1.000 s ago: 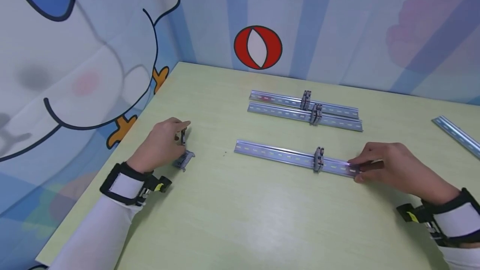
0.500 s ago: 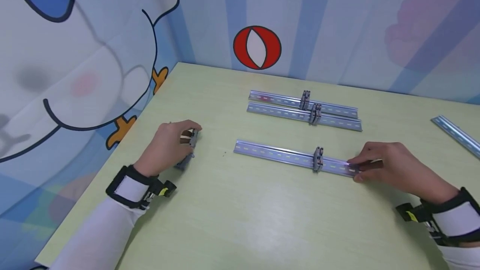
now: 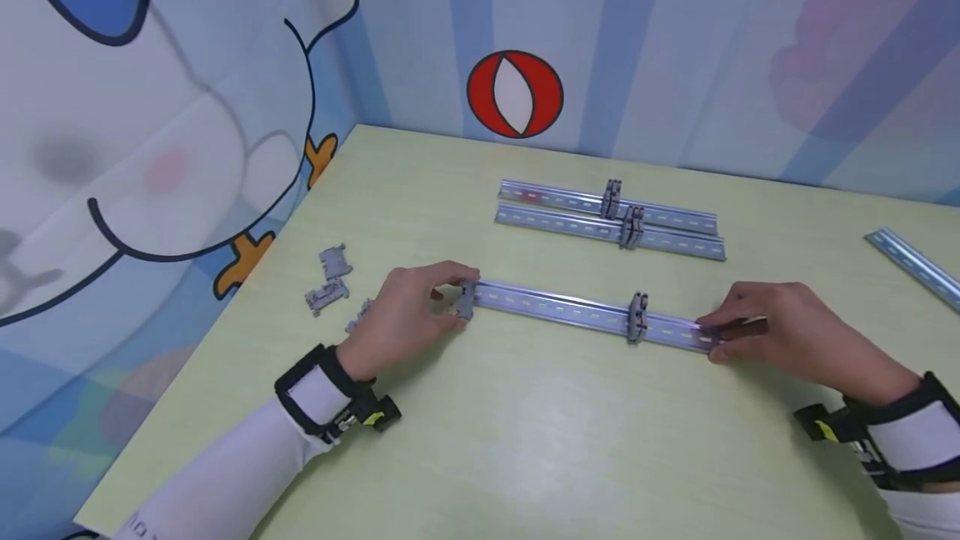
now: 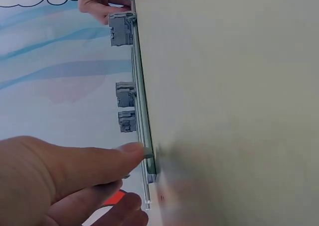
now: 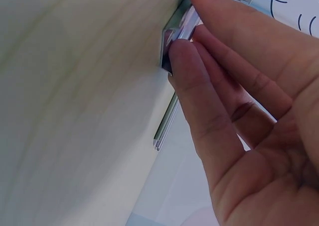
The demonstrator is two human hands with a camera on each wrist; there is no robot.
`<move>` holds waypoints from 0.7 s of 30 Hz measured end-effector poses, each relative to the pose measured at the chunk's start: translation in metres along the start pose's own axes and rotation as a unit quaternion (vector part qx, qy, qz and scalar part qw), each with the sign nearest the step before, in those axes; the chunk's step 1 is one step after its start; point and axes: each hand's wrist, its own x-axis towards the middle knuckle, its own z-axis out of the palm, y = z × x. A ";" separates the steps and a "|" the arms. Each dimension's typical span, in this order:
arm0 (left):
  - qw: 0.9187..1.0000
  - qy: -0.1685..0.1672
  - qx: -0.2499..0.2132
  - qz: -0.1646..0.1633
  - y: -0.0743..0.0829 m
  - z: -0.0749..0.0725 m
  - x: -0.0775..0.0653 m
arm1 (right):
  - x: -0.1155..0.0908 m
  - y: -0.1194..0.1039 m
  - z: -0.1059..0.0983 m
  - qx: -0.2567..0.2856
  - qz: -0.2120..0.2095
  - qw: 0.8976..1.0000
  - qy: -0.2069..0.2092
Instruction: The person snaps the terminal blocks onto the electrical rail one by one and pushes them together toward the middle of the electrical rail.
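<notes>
In the head view, a slotted metal DIN rail (image 3: pixel 555 304) lies on the table between both hands. My left hand (image 3: pixel 408 307) pinches a small grey terminal block (image 3: pixel 466 300) between thumb and fingers, right at the rail's left end. At the other end, my right hand (image 3: pixel 787 336) grips the rail, its fingertips on the rail's edges; the right wrist view shows the rail end (image 5: pixel 169 52) between them. Another grey terminal block (image 3: pixel 637 317) stands upright across the rail, right of its middle. From the left wrist, the held block is mostly hidden behind the thumb (image 4: pixel 99 161).
Behind, two parallel rails (image 3: pixel 555 223) each carry upright grey blocks (image 3: pixel 632 227). Loose grey blocks (image 3: pixel 327 296) lie left of my left hand, one partly hidden by it. A further rail (image 3: pixel 915 269) sits at the far right. Printed walls border the table's back and left.
My left hand has lifted a terminal block from the loose ones at the left and carried it rightward to the rail's left end. The right hand and rail have stayed in place.
</notes>
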 end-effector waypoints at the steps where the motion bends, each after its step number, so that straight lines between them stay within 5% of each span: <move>1: 1.000 -0.003 0.002 0.000 0.000 0.001 0.002 | 0.000 0.000 0.000 0.003 0.000 1.000 0.000; 9: 0.998 -0.036 0.050 0.013 0.001 0.002 0.015 | -0.001 0.001 0.001 0.028 0.004 1.000 -0.005; 21: 0.983 -0.150 0.109 0.005 0.010 -0.012 0.054 | -0.002 0.000 -0.002 0.027 0.011 1.000 -0.007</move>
